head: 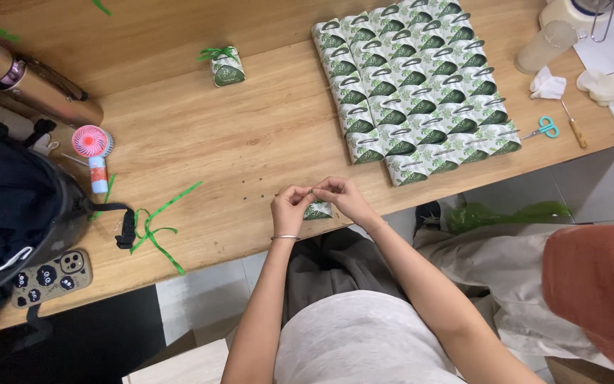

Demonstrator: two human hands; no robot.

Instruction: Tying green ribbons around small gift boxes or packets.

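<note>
A small green-and-white patterned gift box (317, 210) sits at the near edge of the wooden table (236, 135). My left hand (289, 207) and my right hand (341, 197) meet just above it, fingertips pinched on a thin green ribbon at the box's top. Most of the box is hidden by my fingers. A finished box with a green bow (226, 66) stands alone farther back on the table.
Several rows of untied patterned boxes (412, 85) fill the back right. Teal scissors (543, 128), an awl and tissues lie right of them. Loose green ribbon (156, 229), a black bag (15, 206), a phone (51, 276), a pink fan and a flask sit left. Another person sits at right.
</note>
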